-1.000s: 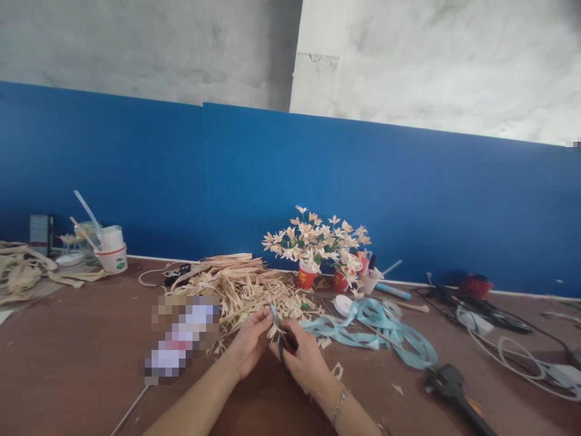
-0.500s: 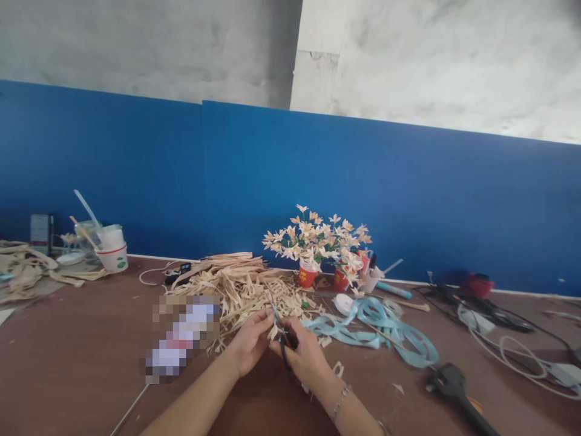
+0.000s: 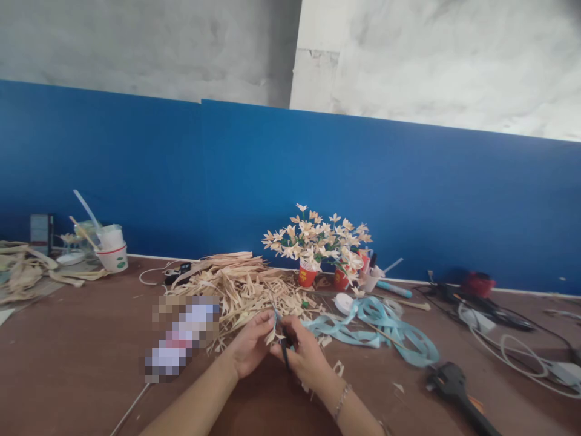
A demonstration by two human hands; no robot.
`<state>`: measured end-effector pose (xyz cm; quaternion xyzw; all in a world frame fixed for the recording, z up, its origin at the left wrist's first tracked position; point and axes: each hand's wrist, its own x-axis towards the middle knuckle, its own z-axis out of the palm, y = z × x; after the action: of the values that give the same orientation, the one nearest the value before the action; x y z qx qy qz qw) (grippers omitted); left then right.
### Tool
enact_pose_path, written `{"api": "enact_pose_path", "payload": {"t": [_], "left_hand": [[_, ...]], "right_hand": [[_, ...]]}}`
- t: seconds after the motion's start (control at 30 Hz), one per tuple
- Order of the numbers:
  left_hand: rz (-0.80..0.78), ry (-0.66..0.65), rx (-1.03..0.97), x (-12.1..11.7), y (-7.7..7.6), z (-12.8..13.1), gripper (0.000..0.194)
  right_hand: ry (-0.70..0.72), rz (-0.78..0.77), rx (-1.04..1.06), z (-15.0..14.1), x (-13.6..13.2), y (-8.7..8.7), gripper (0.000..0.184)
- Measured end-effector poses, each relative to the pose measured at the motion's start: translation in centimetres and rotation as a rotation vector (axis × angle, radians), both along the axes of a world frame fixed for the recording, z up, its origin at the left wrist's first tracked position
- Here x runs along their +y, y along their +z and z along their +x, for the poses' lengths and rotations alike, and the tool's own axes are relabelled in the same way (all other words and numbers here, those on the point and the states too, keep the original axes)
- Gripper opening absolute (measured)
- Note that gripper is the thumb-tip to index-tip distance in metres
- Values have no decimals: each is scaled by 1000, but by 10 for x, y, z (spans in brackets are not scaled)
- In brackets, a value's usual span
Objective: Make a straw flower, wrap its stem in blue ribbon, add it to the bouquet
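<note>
In R hand [image 3: 306, 351], scissors [image 3: 285, 350], tips fwd, slightly L

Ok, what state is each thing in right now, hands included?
Left hand: closed on a pale flower
Right hand: closed on scissors
Pale flower: held, off the table
Scissors: held; blades open or shut, too small to tell
Red cups: upright, bearing flowers
Straw pile: loose, heaped
Blue ribbon: unwound, tangled
White cup: upright, sticks inside
White cable: loosely looped
Table: littered with scraps
</note>
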<state>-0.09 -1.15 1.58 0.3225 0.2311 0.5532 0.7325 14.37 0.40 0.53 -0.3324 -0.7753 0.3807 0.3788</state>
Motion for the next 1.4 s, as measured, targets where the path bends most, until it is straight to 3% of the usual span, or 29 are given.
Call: {"api": "enact_pose_path", "payload": {"t": [0.3,0.7,1.2,1.4], "left_hand": [[4,-48,-7,-2,3,-3,16],[3,-67,10,-2,4,-5,18],[0,-74,29,-2,3,-4,19],[15,-73,39,0,-1,-5,18]], "right_hand": [[167,-79,216,-4,-2,-4,36],[194,-149,315,-9,-4,-3,37],[187,-246,292,-5,-2,-3,34],[215,-223,340,-6,-2,-1,37]]}}
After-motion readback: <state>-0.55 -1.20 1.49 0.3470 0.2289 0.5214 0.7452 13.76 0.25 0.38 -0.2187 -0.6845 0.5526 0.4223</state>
